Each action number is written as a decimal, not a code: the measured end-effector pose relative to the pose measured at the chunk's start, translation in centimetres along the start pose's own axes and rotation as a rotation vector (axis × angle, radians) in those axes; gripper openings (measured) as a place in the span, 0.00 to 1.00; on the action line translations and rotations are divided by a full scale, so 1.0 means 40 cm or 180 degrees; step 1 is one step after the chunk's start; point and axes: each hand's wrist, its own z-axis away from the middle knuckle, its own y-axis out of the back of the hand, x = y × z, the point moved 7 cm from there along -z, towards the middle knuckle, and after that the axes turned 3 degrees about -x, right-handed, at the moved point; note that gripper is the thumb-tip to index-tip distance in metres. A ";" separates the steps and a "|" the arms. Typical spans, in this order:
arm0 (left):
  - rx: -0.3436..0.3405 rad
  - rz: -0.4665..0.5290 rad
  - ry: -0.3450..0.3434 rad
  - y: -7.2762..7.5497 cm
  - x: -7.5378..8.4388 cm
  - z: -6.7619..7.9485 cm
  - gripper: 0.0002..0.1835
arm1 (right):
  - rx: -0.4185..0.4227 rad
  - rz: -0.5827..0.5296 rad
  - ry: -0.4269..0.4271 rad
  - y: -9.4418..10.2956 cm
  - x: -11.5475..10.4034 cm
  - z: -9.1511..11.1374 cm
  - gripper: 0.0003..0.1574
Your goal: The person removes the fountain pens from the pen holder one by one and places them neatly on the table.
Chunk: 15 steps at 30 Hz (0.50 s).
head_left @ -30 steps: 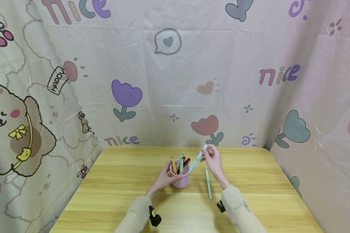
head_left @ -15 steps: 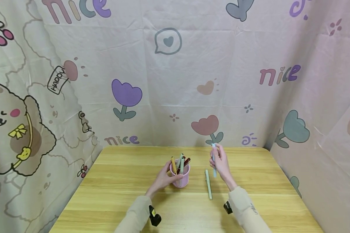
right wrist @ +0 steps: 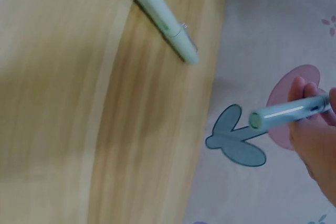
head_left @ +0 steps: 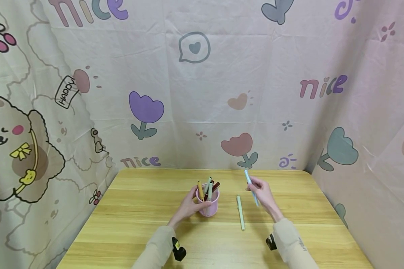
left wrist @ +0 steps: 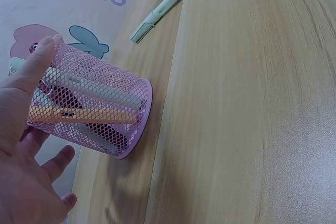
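Observation:
A pink mesh pen holder (head_left: 213, 210) stands on the table with several pens in it: a yellow pen (head_left: 200, 189), pale green ones and dark red ones (head_left: 216, 185). My left hand (head_left: 187, 205) grips the holder round its rim, thumb across the near side, as the left wrist view also shows. To the right, my right hand (head_left: 263, 192) pinches a light blue pen (head_left: 247, 176) above the table; the pen slants, its upper end pointing away. Between the holder and my right hand, a pale green pen (head_left: 240, 213) lies on the table.
The wooden table (head_left: 138, 216) reaches back to a printed cloth (head_left: 202, 93) hanging behind it and along both sides. Black wrist cameras (head_left: 178, 249) sit on both sleeves.
My right hand has carried the light blue pen rightward from beside the holder's rim, past the lying green pen. My left hand and the holder have stayed where they were.

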 end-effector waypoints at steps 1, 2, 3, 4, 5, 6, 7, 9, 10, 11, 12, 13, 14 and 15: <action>0.0001 -0.0001 0.0004 0.000 0.000 0.000 0.54 | 0.0025 0.0040 -0.0045 0.005 0.006 0.001 0.27; 0.0001 -0.0002 0.0003 0.000 0.000 -0.001 0.54 | 0.0047 0.0066 -0.0076 0.008 0.011 0.002 0.26; 0.0000 0.0001 0.0005 0.000 0.000 -0.001 0.54 | 0.0063 0.0104 -0.0102 0.011 0.016 0.003 0.25; 0.0003 0.0011 0.0026 0.000 -0.001 -0.002 0.54 | 0.0084 0.0129 -0.0114 0.013 0.020 0.003 0.24; 0.0001 0.0015 0.0025 0.000 -0.001 -0.002 0.54 | 0.0100 0.0164 -0.0112 0.015 0.024 0.004 0.23; 0.0002 0.0019 0.0027 0.000 -0.001 -0.002 0.54 | 0.0125 0.0187 -0.0120 0.017 0.028 0.004 0.22; -0.0001 0.0023 0.0030 0.000 0.000 -0.002 0.54 | 0.0156 0.0231 -0.0130 0.019 0.032 0.004 0.22; -0.0006 0.0031 0.0039 0.000 -0.001 -0.001 0.54 | 0.0213 0.0374 -0.0156 0.023 0.041 0.007 0.21; -0.0008 0.0027 0.0040 0.000 -0.001 -0.001 0.54 | 0.0248 0.0448 -0.0177 0.025 0.046 0.009 0.21; -0.0010 0.0028 0.0040 0.000 -0.001 -0.001 0.55 | 0.0267 0.0531 -0.0195 0.026 0.049 0.011 0.20; -0.0009 0.0028 0.0043 -0.001 -0.002 -0.001 0.55 | 0.0292 0.0598 -0.0232 0.027 0.054 0.014 0.19; -0.0011 0.0026 0.0043 -0.001 -0.002 -0.001 0.55 | 0.0295 0.0684 -0.0245 0.027 0.058 0.017 0.19; -0.0010 0.0023 0.0042 -0.001 -0.003 -0.001 0.55 | 0.0307 0.0741 -0.0274 0.028 0.064 0.019 0.18; -0.0008 0.0019 0.0043 -0.001 -0.003 -0.001 0.55 | 0.0303 0.0803 -0.0286 0.028 0.069 0.020 0.18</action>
